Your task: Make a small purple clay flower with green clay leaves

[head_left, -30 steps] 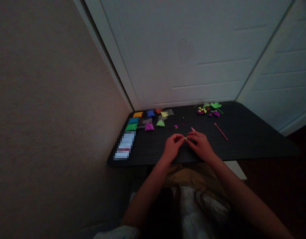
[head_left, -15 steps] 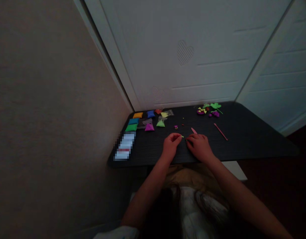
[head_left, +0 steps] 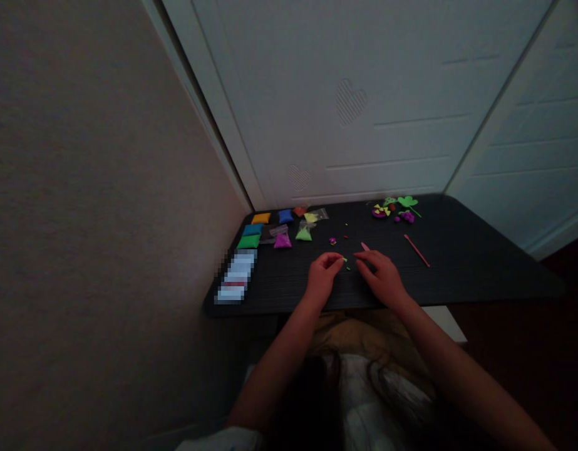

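Observation:
My left hand (head_left: 325,270) pinches a small light-green piece of modelling clay (head_left: 344,259) between thumb and fingertips. A tiny green clay bit (head_left: 348,269) lies on the dark table (head_left: 467,269) just below those fingertips. To the right, my right hand (head_left: 379,273) hovers over or rests on the table with thumb and fingers apart and nothing between them. Beyond its fingers, the end of a pink modelling tool (head_left: 365,247) shows; the rest is covered by the hand. A small purple clay piece (head_left: 332,241) and a red bit (head_left: 345,237) lie farther back.
Bags of coloured clay, among them a magenta bag (head_left: 283,241) and an orange bag (head_left: 261,218), fill the back left. A blurred phone-like panel (head_left: 237,275) lies at the left edge. Purple clay balls (head_left: 407,217), a green clover shape (head_left: 407,201) and a pink stick (head_left: 417,250) are at right.
My right hand has let go of a tiny green bit, now on the table, and its fingers have spread. The left hand keeps its pinch in the same place.

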Demonstrator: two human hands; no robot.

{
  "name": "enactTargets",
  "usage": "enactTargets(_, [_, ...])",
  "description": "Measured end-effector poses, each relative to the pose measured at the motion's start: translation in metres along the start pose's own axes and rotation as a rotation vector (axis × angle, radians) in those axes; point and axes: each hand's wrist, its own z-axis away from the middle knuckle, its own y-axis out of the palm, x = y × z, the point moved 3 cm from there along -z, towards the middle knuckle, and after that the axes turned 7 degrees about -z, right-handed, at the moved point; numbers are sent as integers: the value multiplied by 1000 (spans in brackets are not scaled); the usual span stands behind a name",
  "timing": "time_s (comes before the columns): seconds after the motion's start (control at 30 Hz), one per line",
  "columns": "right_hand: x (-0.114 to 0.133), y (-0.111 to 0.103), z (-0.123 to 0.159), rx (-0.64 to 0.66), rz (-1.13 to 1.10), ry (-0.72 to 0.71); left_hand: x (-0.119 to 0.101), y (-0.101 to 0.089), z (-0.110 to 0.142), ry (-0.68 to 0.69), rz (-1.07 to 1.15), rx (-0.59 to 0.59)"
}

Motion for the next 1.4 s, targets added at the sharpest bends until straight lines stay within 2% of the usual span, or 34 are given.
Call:
enactTargets(0.27, [9, 14, -1, -28, -100, -30, -4, 0, 1, 2, 3, 10])
enactTargets(0.9, [11, 8, 0, -62, -113, -26, -5, 0, 2, 16, -55, 17])
enactTargets(1.4, [11, 9, 1, -28, -131, -5, -9, 0, 4, 40, -130, 24])
